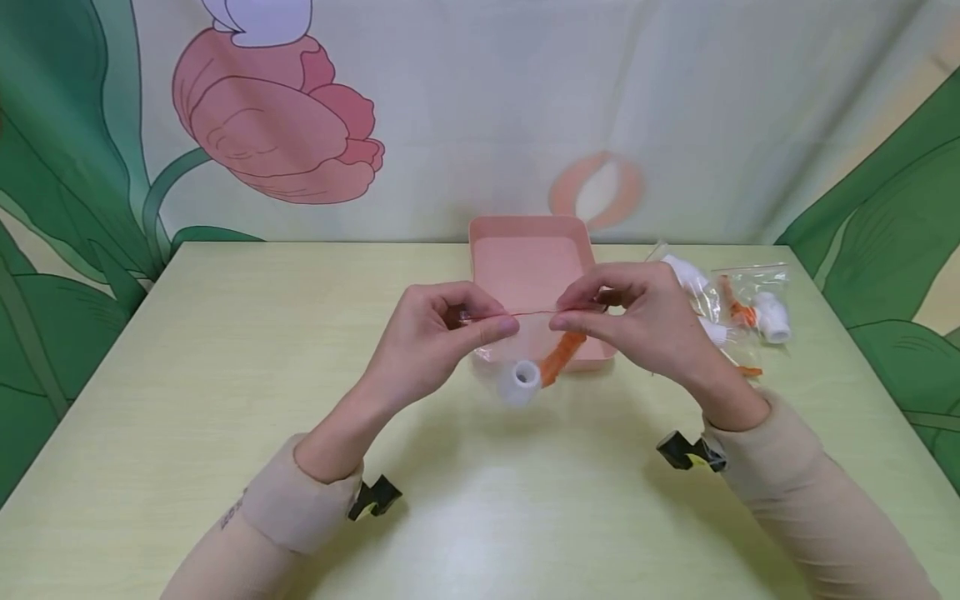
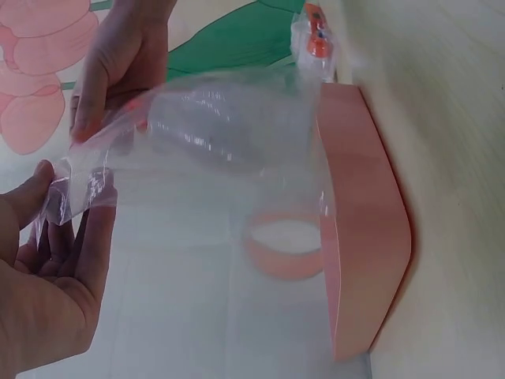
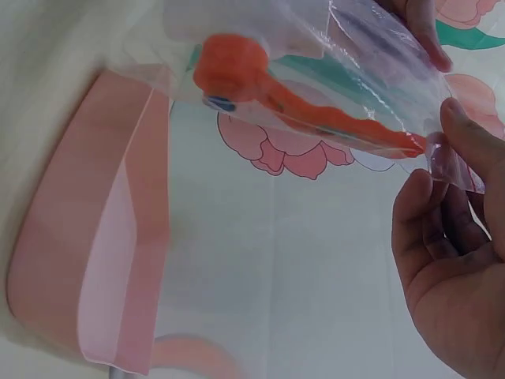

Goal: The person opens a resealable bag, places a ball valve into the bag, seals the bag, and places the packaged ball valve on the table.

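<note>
A clear zip bag [image 2: 237, 170] with a thin red line along its top hangs between both hands above the near part of a pink tray [image 1: 531, 258]. My left hand [image 1: 438, 337] pinches one end of the top edge between thumb and fingers. The other end is pinched by my right hand [image 1: 637, 317]. Inside the bag are a white hollow plastic piece [image 1: 522, 382] and a long orange piece [image 3: 335, 122] with a rounded end. In the head view, my right hand covers the orange piece's upper end.
More clear bags [image 1: 750, 312] with white and orange pieces lie at the table's right rear, beside my right forearm. A patterned curtain [image 1: 465, 108] hangs behind the pale table [image 1: 225, 375]. Black wrist devices [image 1: 375, 497] sit at both cuffs.
</note>
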Demonstrator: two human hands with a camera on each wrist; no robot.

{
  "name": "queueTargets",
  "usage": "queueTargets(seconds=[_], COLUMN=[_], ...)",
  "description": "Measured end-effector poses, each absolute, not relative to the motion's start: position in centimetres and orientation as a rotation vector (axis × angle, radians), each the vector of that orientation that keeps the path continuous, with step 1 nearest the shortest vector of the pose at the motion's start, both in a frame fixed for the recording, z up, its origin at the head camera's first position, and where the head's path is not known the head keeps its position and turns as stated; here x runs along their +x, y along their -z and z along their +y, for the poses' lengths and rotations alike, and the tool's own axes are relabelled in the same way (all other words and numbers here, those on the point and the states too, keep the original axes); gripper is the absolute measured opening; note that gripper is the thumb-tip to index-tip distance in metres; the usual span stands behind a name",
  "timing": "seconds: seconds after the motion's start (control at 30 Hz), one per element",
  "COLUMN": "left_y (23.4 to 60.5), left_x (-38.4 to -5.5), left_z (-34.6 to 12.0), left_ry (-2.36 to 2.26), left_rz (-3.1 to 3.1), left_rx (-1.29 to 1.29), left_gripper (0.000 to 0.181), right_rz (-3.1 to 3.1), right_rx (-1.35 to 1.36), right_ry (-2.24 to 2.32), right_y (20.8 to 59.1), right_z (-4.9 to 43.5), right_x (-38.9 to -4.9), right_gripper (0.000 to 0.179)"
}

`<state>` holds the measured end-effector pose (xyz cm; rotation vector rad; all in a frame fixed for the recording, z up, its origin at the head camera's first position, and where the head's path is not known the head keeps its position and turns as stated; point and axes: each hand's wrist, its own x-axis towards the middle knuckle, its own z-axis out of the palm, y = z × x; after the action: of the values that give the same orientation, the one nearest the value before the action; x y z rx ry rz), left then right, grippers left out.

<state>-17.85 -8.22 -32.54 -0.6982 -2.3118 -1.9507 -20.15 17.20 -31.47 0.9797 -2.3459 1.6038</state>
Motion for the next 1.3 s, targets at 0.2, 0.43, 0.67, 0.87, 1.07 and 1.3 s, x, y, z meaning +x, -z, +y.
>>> queueTargets(seconds=[0.2,0.43,0.67,0.87,1.07,1.3], left_y=[32.3,32.4,32.2,32.3,32.3,32.3], left_x=[-17.8,-18.0,-18.0,-18.0,-18.1,-18.1], left_z=[-8.1,-7.7,-7.5,-7.3,-7.1,-6.8], left_ry=[1.971,2.139,2.201,2.222,2.251,2.252], left_rz=[-2.282,-2.166,-2.092,-2.030,-1.982,-1.943], left_rx=[-0.684,-0.661,-0.620,-0.604,-0.606,-0.607], left_gripper=[0.005,0.006,0.007,0.008,0.007,0.005], right_rz=[-2.339,-2.269,-2.456,-2.586,-2.585,-2.463], right_rx=[0.862,0.793,0.727,0.808,0.866,0.863], right_ry=[-1.722,-1.917,-1.947,-1.919,-1.990,-2.048], right_y=[32.1,33.1,34.5,35.8,36.9,37.7], right_z=[17.2,17.1,17.0,16.3,15.4,14.3], right_x=[-20.5,-21.0,-20.9,-20.4,-19.8,-19.7], right_gripper=[0.015,0.030,0.029,0.047,0.080,0.094])
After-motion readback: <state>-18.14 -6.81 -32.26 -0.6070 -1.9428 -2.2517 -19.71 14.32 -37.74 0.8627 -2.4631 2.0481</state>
